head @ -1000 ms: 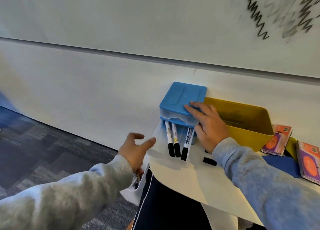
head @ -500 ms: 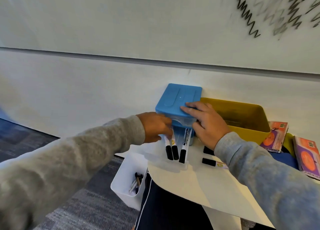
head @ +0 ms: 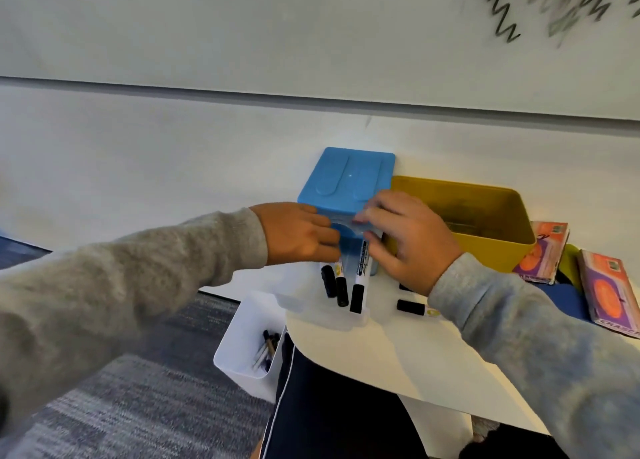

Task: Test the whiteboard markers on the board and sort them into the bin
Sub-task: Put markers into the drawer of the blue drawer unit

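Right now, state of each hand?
Left hand: reaching into the open drawer of the blue-lidded box among the markers; grip cannot be told.
Right hand: fingers curled on the box's front edge, holding it.

Both hands meet at the front of a blue-lidded box [head: 349, 181] standing on a white table [head: 374, 351] against the wall. The left hand [head: 298, 235] reaches in from the left, its fingers among the markers [head: 358, 287] that spill from the box's clear drawer; whether it pinches one is hard to tell. The right hand [head: 408, 240] curls over the box's front right corner. Another marker [head: 414, 308] lies loose on the table. A yellow bin [head: 485, 230] stands just right of the box, and a white bin [head: 242, 341] holding markers sits below the table's edge.
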